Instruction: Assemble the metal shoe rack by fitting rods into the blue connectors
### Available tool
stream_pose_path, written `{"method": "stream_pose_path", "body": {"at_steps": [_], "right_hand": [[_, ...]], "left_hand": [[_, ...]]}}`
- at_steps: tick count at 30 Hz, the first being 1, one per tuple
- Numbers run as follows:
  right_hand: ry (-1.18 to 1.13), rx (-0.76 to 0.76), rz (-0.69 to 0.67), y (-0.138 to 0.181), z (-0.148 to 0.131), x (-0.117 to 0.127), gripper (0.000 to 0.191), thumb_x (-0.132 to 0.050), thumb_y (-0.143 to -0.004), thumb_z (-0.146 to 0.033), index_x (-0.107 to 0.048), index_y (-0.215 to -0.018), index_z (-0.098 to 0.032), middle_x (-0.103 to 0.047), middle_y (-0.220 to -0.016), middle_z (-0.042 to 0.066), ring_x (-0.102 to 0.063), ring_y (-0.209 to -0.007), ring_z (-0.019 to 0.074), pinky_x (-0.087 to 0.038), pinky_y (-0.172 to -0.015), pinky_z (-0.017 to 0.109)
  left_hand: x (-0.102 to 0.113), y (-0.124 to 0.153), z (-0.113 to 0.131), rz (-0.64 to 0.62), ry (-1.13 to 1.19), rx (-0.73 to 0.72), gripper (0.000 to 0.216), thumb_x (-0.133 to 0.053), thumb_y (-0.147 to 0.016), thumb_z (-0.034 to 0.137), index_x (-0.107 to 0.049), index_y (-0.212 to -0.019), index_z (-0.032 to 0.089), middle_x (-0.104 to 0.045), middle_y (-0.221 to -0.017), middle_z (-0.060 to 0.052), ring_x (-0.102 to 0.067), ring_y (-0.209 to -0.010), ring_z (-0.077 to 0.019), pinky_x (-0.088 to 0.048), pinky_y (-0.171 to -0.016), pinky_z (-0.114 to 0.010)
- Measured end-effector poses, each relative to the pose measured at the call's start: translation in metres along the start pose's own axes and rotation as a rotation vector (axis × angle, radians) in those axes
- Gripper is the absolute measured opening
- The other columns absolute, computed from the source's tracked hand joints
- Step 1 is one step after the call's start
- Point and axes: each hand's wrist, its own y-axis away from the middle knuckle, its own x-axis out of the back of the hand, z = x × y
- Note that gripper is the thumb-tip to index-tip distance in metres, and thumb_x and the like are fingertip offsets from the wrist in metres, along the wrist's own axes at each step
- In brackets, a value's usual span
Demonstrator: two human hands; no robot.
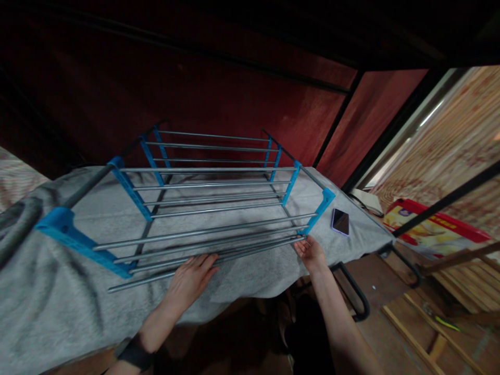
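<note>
A rack of grey metal tubes and blue plastic brackets (pixel 132 190) lies across the grey blanket (pixel 250 278). Along its near side runs a separate grey metal tube (pixel 136 283), its left end clear of the nearest left bracket (pixel 78 238). My left hand (pixel 192 276) is closed over this tube left of its middle, fingers together and pointing right. At the tube's other end, my right hand (pixel 310 252) has its fingers curled around the tip, just below the near right bracket (pixel 319 211). Those fingers partly hide the tip, so I cannot tell whether it touches the bracket.
A phone (pixel 340 222) lies on the blanket right of the rack. Dark red panels (pixel 234 88) stand behind. To the right are a red and yellow box (pixel 433 229), a black metal loop (pixel 353 291), and wooden slats (pixel 464 284) lower down.
</note>
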Motion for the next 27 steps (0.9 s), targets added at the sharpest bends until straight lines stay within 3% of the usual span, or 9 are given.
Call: {"method": "stream_pose_path", "body": {"at_steps": [14, 20, 27], "right_hand": [[0.049, -0.022, 0.002, -0.005, 0.003, 0.008, 0.014, -0.048, -0.088, -0.017, -0.060, -0.083, -0.020, -0.070, -0.073, 0.001, -0.068, -0.064, 0.0124, -0.058, -0.067, 0.025], [0.076, -0.035, -0.002, -0.007, 0.005, 0.010, 0.017, -0.046, -0.089, -0.015, -0.061, -0.083, -0.020, -0.071, -0.074, 0.001, -0.068, -0.065, 0.0123, -0.058, -0.065, 0.024], [0.131, -0.067, 0.010, -0.014, 0.006, 0.016, 0.015, -0.048, -0.087, -0.015, -0.058, -0.078, -0.021, -0.069, -0.072, -0.001, -0.067, -0.064, 0.0111, -0.059, -0.067, 0.025]], "left_hand": [[-0.005, 0.003, -0.001, 0.008, -0.016, -0.041, 0.031, -0.043, -0.100, 0.032, -0.062, -0.122, 0.022, -0.072, -0.105, -0.008, -0.068, -0.092, -0.0242, -0.050, -0.087, -0.039], [0.000, 0.001, 0.007, -0.012, -0.006, -0.018, 0.025, -0.042, -0.100, 0.028, -0.064, -0.111, 0.022, -0.070, -0.098, -0.008, -0.066, -0.087, -0.0227, -0.049, -0.081, -0.037], [0.002, 0.000, 0.019, -0.079, -0.023, -0.027, 0.023, -0.044, -0.099, 0.022, -0.061, -0.115, 0.021, -0.067, -0.099, -0.008, -0.064, -0.091, -0.0216, -0.048, -0.083, -0.036]]}}
